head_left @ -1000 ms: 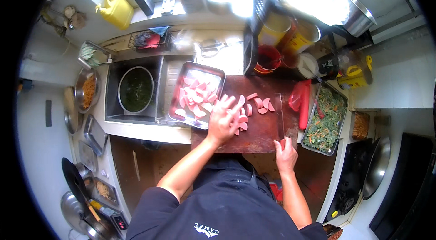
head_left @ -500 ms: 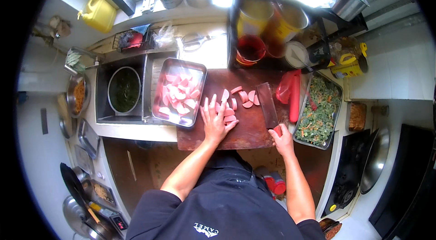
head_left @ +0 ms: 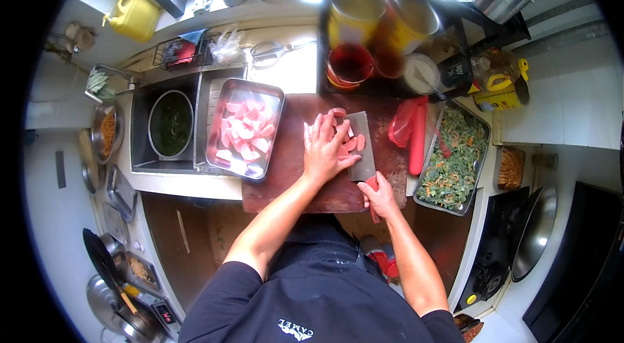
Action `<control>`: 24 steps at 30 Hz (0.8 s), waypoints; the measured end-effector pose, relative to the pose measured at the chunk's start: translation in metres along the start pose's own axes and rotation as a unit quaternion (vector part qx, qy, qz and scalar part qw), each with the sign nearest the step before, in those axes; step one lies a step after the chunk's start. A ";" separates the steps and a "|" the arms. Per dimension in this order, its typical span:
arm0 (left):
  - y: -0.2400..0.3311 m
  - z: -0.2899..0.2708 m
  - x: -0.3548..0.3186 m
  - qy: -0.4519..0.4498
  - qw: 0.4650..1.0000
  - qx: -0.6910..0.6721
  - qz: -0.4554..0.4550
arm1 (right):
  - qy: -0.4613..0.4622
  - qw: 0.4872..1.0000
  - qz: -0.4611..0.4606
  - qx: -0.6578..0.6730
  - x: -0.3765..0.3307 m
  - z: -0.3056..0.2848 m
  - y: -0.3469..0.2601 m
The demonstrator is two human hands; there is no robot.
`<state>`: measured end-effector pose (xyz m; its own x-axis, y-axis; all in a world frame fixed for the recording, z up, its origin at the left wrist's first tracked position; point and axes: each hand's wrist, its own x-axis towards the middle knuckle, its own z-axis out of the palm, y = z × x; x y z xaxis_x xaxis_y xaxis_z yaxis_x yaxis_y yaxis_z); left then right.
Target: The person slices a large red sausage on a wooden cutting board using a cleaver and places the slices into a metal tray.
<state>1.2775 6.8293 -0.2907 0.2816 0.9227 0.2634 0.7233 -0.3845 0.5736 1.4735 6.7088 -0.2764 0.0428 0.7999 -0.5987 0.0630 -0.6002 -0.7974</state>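
Note:
On the dark red-brown cutting board (head_left: pixel 273 190) lies a group of pink sausage pieces (head_left: pixel 351 144). My left hand (head_left: pixel 321 153) rests over them with its fingers stretched and apart, hiding many of them. My right hand (head_left: pixel 380 197) is wrapped round the red handle of a cleaver (head_left: pixel 364 147). Its broad grey blade lies low across the board, its left side against or partly under the pieces; I cannot tell which. To the left, a steel tray (head_left: pixel 278 123) with half-round sausage pieces (head_left: pixel 244 128) overlaps the board's edge.
A whole pink sausage (head_left: pixel 418 141) and a red plastic bag (head_left: pixel 404 119) lie right of the cleaver. Beyond them stands a tray of chopped greens (head_left: pixel 455 154). At the left is a sink (head_left: pixel 144 160) holding a pot (head_left: pixel 172 125). A black rack (head_left: pixel 325 70) with tins stands behind the board.
The cleaver has moved left with my right hand, up to the sausage pieces, and its blade now shows its broad face. My left hand has shifted right over the pieces.

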 end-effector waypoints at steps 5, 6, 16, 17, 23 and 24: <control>0.002 -0.001 -0.013 0.047 0.998 -0.021 -0.019 | -0.027 1.000 -0.010 0.005 -0.008 0.028 0.001; 0.001 0.001 -0.018 0.066 0.997 -0.026 -0.025 | -0.028 1.000 0.000 -0.001 -0.011 0.035 -0.003; 0.001 0.003 -0.030 0.192 0.968 -0.139 -0.089 | -0.024 1.000 -0.004 -0.008 -0.022 0.073 -0.004; 0.002 0.000 -0.030 0.194 0.966 -0.143 -0.090 | -0.022 1.000 0.001 -0.008 -0.023 0.073 -0.005; 0.026 -0.028 -0.017 0.184 0.966 -0.168 -0.063 | 0.029 0.999 0.001 0.018 -0.045 0.082 -0.014; 0.028 -0.033 -0.013 0.182 0.965 -0.179 -0.056 | 0.040 0.999 -0.004 0.031 -0.048 0.084 -0.016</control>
<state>1.2735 6.8053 -0.2521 -0.0723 0.9129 0.4016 0.4530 -0.3287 0.8287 1.3865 6.6796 -0.2415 0.1215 0.8007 -0.5865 0.0021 -0.5911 -0.8066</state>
